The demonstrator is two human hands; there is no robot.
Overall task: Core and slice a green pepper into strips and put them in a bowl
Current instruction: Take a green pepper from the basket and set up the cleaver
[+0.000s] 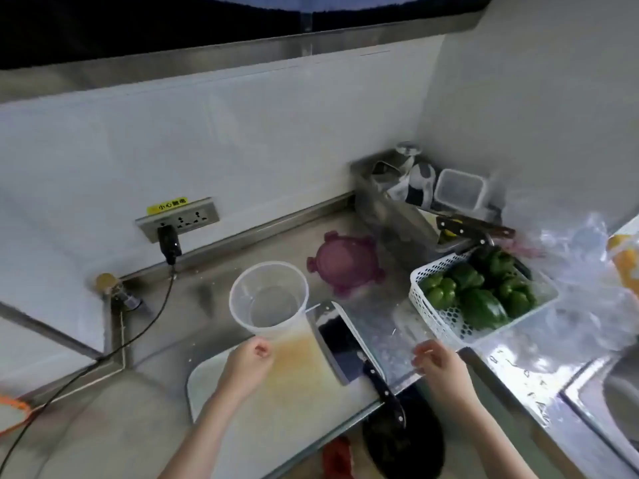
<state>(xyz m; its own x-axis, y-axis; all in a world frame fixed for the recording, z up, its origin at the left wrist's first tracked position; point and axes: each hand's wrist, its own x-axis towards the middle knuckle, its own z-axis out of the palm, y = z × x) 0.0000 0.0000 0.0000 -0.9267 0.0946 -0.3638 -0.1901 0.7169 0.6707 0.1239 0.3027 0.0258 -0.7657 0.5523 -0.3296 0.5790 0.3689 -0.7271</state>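
Several whole green peppers [479, 293] lie in a white slotted basket [419, 272] on the right of the steel counter. A clear plastic bowl [269, 299], tall and empty, stands at the far end of a white cutting board [287, 388]. My left hand [247, 361] is curled against the bowl's lower near wall and grips it. A cleaver [340, 340] lies along the board's right edge, its black handle overhanging the counter. My right hand [440, 365] is just right of the cleaver, fingers closed on a blurred clear plastic lid [409, 326].
A purple lid [345, 264] lies behind the bowl. At the back right stand a metal box [390, 209], a second knife [470, 229] and clear plastic bags [574, 257]. A plugged-in cable [152, 323] crosses the left counter. A sink [622, 392] is at far right.
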